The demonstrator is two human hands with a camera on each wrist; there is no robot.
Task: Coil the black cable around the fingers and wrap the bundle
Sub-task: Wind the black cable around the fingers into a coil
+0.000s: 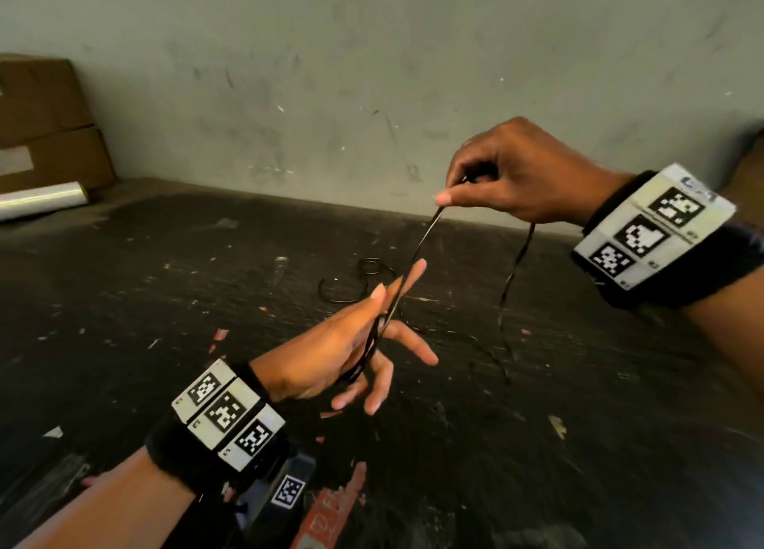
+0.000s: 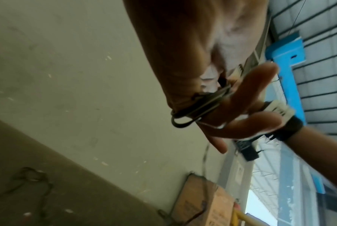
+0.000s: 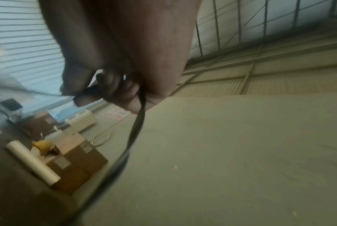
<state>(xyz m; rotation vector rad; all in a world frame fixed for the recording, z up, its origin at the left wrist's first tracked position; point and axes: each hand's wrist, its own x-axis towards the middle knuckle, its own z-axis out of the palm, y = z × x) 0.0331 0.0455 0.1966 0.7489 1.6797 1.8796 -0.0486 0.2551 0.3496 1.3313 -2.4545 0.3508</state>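
The thin black cable (image 1: 414, 254) runs taut from my left hand (image 1: 372, 333) up to my right hand (image 1: 450, 195). My left hand is held low at centre with fingers spread and straight, and a few turns of cable loop around them (image 2: 194, 109). My right hand, raised to the upper right, pinches the cable between thumb and curled fingers (image 3: 105, 88). From that hand a slack strand (image 1: 512, 277) hangs down to the table. The loose tail (image 1: 351, 286) lies curled on the dark table beyond my left hand.
The dark, scuffed table (image 1: 165, 308) meets a grey wall (image 1: 372, 73) at the back. Stacked cardboard boxes (image 1: 45, 122) and a roll of clear film (image 1: 41, 199) sit at the far left. A printed marker tag (image 1: 288, 491) lies near the front edge.
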